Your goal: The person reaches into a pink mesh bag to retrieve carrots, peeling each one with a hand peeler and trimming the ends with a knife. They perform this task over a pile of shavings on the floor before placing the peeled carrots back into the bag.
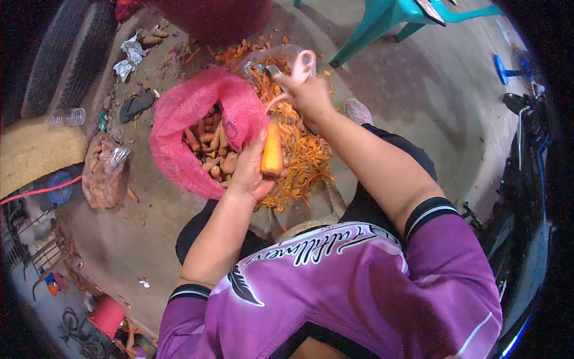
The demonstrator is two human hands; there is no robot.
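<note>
An orange peeled carrot [272,149] lies upright in my left hand [251,167], with the fingers closed round it. Up and to the right, my right hand [310,99] is closed round a pale peeler [305,64] with a looped handle. Below both hands spreads a heap of orange peelings [302,161]. On the left of my left hand stands an open pink mesh sack [173,140], and brownish unpeeled carrots [212,140] show inside it. A clear plastic bag [257,60] lies at the far side of the peelings.
A green plastic stool [371,27] stands at the upper right. At the left are a clear bag of carrots [104,173], a dark shoe [137,106], a plastic bottle [67,116] and tyres [72,60]. A red tub [209,18] is at the top.
</note>
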